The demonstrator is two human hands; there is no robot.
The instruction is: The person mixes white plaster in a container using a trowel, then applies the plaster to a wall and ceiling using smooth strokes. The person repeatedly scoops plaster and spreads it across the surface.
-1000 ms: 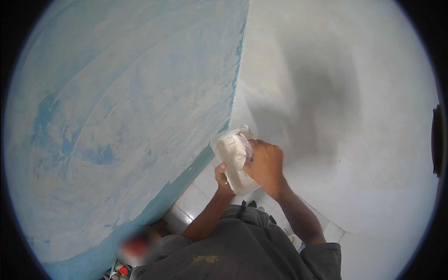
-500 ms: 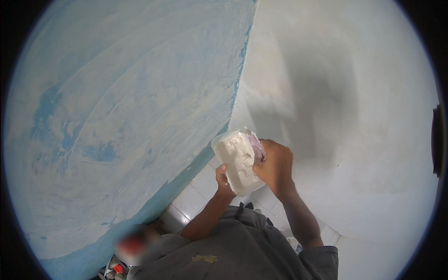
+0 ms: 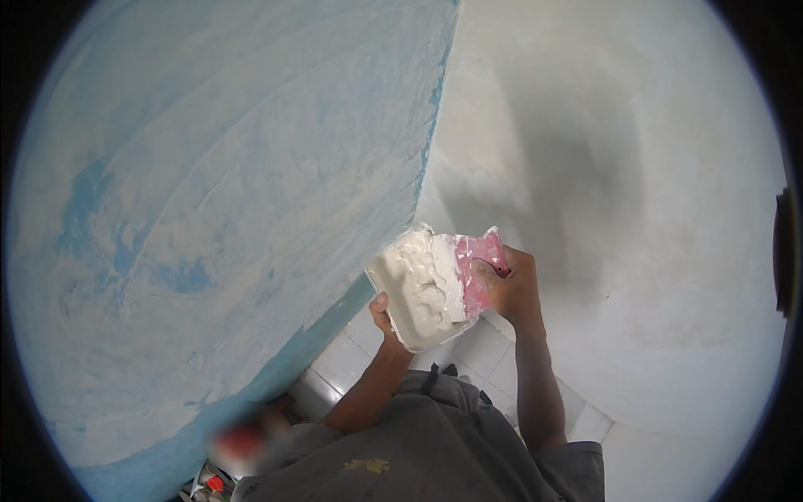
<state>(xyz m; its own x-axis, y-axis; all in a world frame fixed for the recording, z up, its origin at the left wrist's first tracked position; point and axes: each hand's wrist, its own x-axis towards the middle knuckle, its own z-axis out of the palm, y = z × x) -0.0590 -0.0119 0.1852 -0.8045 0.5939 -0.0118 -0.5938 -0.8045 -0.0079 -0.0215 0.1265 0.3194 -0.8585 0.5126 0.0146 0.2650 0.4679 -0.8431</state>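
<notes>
My left hand [image 3: 382,315] grips a clear plastic tub [image 3: 411,341] from its left side, thumb over the rim and the other fingers hidden beneath. Thick off-white putty [image 3: 407,280] fills the tub, lumpy toward the far end and smoother near me. My right hand [image 3: 520,289] is closed on a pink putty spreader [image 3: 478,255], thumb pressed on its face. White putty coats the spreader's left edge, which rests at the tub's right side against the putty.
A blue wall [image 3: 192,192] patchily coated with white rises on the left. A whitish wall [image 3: 686,209] stands on the right, meeting it at a corner. White floor tiles [image 3: 341,361] lie below. Clutter with a red piece [image 3: 215,484] sits at lower left.
The spreader has moved right and turned, so more of its pink face shows. My right hand shifted right with it. The tub moved slightly left.
</notes>
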